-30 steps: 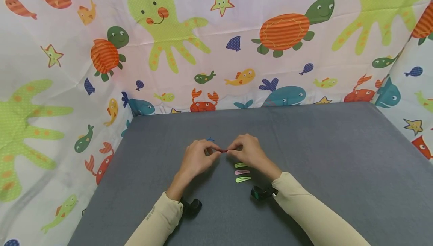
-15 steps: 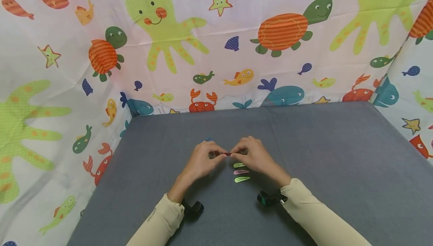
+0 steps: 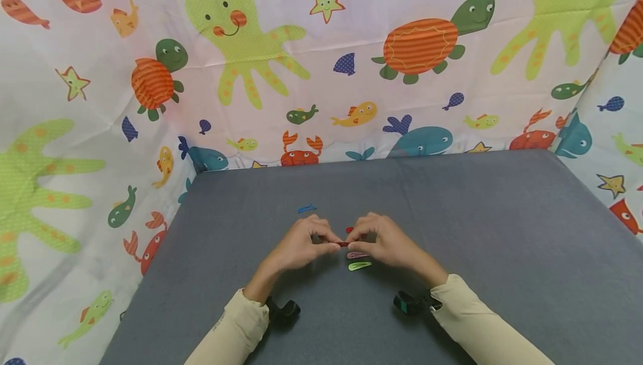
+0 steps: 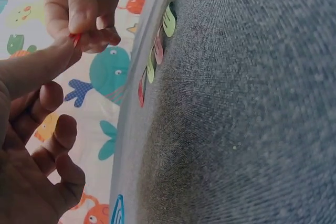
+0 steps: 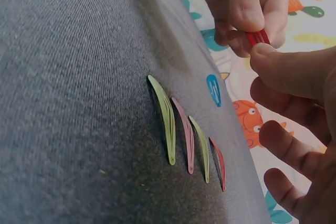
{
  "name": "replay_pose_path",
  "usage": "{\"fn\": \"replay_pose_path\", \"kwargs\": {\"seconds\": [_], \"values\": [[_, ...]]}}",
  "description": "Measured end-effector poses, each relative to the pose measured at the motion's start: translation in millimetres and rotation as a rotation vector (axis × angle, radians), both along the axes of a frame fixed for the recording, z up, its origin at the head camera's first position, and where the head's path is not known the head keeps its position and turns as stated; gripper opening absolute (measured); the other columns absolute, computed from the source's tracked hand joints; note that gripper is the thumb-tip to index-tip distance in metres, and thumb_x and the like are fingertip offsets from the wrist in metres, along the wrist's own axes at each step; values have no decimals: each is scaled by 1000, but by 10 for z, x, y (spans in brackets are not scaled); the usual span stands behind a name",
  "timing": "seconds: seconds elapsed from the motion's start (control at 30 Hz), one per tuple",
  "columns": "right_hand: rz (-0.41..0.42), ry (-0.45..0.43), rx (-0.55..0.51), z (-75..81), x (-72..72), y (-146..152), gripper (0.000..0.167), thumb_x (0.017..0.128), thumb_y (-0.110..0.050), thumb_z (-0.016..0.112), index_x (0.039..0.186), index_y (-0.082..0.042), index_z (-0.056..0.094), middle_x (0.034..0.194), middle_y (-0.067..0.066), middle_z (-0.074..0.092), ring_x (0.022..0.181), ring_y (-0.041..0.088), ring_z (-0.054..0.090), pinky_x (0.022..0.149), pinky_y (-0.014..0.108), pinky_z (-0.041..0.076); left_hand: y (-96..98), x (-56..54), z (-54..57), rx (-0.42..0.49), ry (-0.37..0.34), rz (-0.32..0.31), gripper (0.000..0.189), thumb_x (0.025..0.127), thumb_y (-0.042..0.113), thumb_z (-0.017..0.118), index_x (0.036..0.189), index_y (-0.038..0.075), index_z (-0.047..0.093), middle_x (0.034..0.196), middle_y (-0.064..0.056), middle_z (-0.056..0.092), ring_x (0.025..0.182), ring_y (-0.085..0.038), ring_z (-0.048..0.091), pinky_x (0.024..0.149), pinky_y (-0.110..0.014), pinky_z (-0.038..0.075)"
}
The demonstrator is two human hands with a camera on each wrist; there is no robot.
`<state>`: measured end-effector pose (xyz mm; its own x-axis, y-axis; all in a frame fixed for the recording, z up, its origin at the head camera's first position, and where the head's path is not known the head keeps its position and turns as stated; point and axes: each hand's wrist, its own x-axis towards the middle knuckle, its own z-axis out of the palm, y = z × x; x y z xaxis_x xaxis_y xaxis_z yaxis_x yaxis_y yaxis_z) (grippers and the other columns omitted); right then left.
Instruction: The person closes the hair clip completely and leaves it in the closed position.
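Observation:
Both hands pinch one red snap hair clip (image 5: 258, 37) between them, held above the table. My left hand (image 3: 303, 245) has one end between thumb and index finger. My right hand (image 3: 384, 240) grips the other end the same way. Below the hands lies a row of hair clips: a green one (image 3: 359, 266) nearest me, then a pink one (image 3: 358, 255), a second green one (image 5: 199, 148) and a red one (image 5: 218, 163). The right hand hides the second green clip in the head view.
Beyond the left hand, blue hair clip pieces (image 3: 307, 208) lie on the grey cloth-covered table (image 3: 502, 242); their number is unclear. A curtain (image 3: 321, 63) printed with sea animals stands along the back and sides. Dark cameras are strapped to both wrists.
Both hands have moved toward me and slightly right with the red clip. A red clip on the table and more of the blue now show behind them; the farther green clip has become covered.

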<state>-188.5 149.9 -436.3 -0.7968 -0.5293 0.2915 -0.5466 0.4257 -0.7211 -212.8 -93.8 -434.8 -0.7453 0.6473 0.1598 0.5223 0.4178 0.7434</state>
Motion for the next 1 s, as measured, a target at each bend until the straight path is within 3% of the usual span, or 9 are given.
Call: {"fn": "replay_pose_path", "kwargs": {"seconds": [0.13,0.3,0.67,0.8,1.0], "values": [[40,-7,-20,-13,15,10,9,86,-13,81,92,-20,82,84,-13,71,80,15,53,73,43,44,-19,2,2,18,-48,-36,8,90,20,79,96,24,83,81,11,69,83,-21,53,73,-32,43],[37,-28,-39,8,34,27,6,86,-13,81,91,-17,82,82,-14,71,78,9,50,72,43,44,-9,16,13,38,-70,-58,8,92,21,77,97,24,83,78,8,66,78,-14,50,70,-28,41],[-13,-120,-60,-38,31,94,6,92,-17,76,94,-13,81,84,-7,70,78,10,50,72,37,43,76,51,-2,56,-49,-13,12,92,22,77,103,21,82,76,5,60,71,-11,49,64,-24,41],[-7,-173,-79,-43,31,98,9,95,-15,73,96,-8,78,90,-1,71,79,12,60,74,32,49,89,72,-7,-2,31,32,16,91,23,78,106,22,81,76,8,57,73,-9,47,65,-24,41],[-7,-227,-99,-37,40,103,13,98,-15,68,97,-4,75,95,3,71,81,13,67,78,30,53,117,107,-17,-76,279,94,22,88,25,81,110,24,79,76,7,51,78,-6,44,76,-29,35]]}}
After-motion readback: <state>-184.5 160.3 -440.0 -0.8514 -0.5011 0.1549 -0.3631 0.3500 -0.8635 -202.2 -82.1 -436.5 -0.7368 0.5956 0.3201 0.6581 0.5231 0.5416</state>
